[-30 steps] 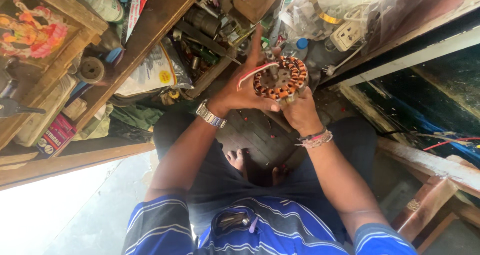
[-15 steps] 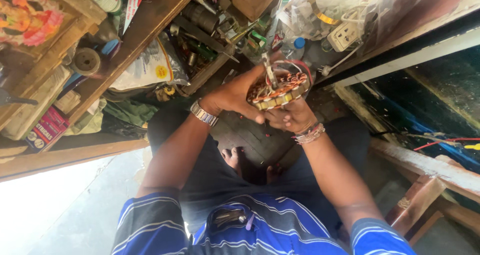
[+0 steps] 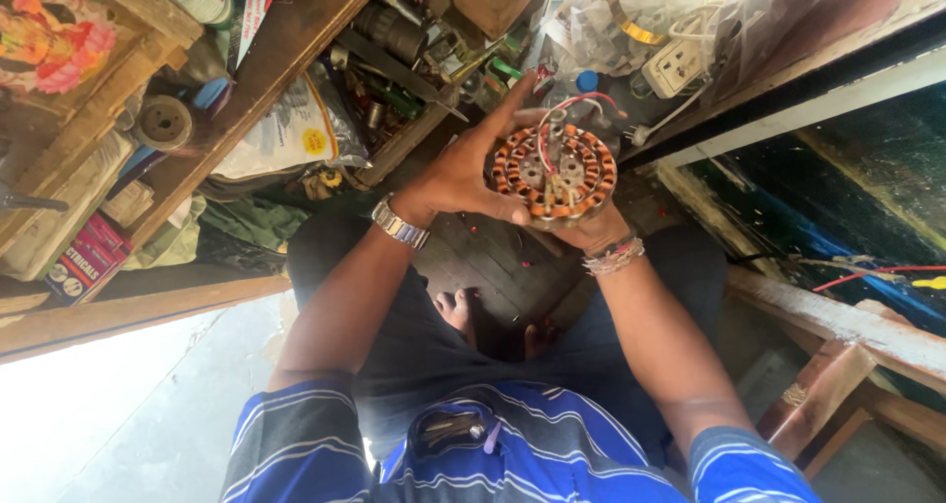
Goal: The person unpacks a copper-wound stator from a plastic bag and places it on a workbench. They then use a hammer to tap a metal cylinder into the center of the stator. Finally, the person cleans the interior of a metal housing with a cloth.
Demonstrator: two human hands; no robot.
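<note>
Above a cluttered wooden shelf (image 3: pixel 296 30) of tools, a round copper-wound stator (image 3: pixel 554 173) is being cradled from beneath by the right hand (image 3: pixel 591 235) and gripped by the left hand (image 3: pixel 463 173), its windings being kept facing upward for viewing.

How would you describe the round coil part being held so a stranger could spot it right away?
Above the lap, between the left hand and right hand, sits a round motor coil. Nothing nearby shares its ring of copper-orange windings and red and white wires.
</note>
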